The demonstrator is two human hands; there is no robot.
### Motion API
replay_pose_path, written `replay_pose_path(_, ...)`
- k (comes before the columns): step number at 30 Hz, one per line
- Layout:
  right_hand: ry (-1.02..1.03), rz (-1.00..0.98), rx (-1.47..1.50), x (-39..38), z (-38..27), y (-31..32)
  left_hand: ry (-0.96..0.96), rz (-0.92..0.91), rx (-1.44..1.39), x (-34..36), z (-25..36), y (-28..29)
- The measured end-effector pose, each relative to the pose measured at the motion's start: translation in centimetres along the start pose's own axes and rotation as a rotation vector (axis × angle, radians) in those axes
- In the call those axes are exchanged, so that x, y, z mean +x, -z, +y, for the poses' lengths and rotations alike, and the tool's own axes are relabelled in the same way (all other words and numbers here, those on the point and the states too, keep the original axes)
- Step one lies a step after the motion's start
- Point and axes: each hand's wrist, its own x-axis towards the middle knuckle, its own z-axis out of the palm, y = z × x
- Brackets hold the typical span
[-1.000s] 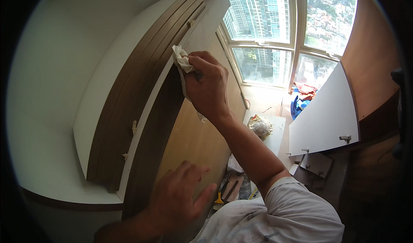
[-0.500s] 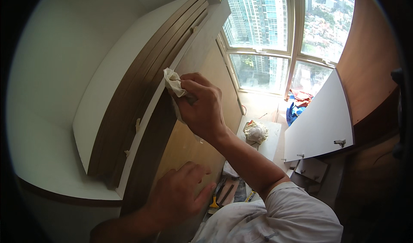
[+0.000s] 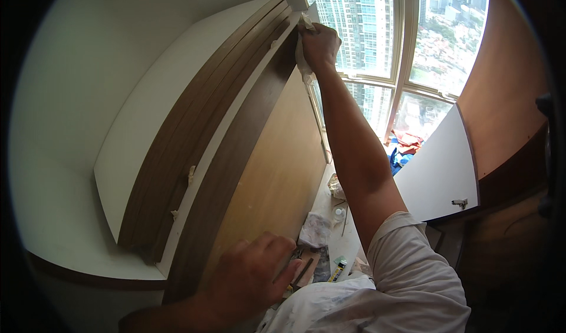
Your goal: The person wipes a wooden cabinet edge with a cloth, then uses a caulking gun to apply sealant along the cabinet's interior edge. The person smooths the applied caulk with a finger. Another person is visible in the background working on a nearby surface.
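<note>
Your right grip (image 3: 321,45) is closed around a crumpled off-white cloth (image 3: 307,22), up at the far end of the brown-edged board (image 3: 277,138). Cloth pokes out past the fingers and hangs below them; bunched like that, it likely puts fabric rather than skin against the edge. Right arm (image 3: 359,138) is nearly straight, which fits the long reach.

Your left grip (image 3: 250,268) looks empty: fingers bent, thumb apart, over the near lower part of the board. Could be steadying it or just hovering; can't tell contact from this angle.

Around you: stacked panels (image 3: 197,106) sit close along the board's left side, so access there looks tight. Cream scraps (image 3: 191,175) stick out beside the white strip (image 3: 202,172); can't tell if they're spacers. Window (image 3: 365,100) is behind your right grip. White door panel (image 3: 433,168) with a metal hinge (image 3: 460,204) stands right of your arm. Plastic bag (image 3: 315,230) and yellow-and-black tube (image 3: 338,271) lie low, near your shirt (image 3: 407,280).
</note>
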Motion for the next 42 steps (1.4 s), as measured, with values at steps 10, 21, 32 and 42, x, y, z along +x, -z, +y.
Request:
replay_pose_path(10,0.198,-0.01,0.255,-18.5,-0.6,3.1,0.002,-0.041,0.035,0.2,-0.3,0.1)
replay_pose_path(21,-0.275,0.021,0.295,-9.9,1.5,1.2,0.004,-0.034,0.043,0.1,-0.2,0.1)
replay_pose_path(32,-0.31,-0.086,0.317,-7.2,2.5,1.4,-0.006,-0.035,0.046,0.0,0.1,0.1)
replay_pose_path(42,-0.211,-0.159,0.24,-12.6,0.2,3.7,-0.002,-0.021,0.04,0.0,0.0,-0.1)
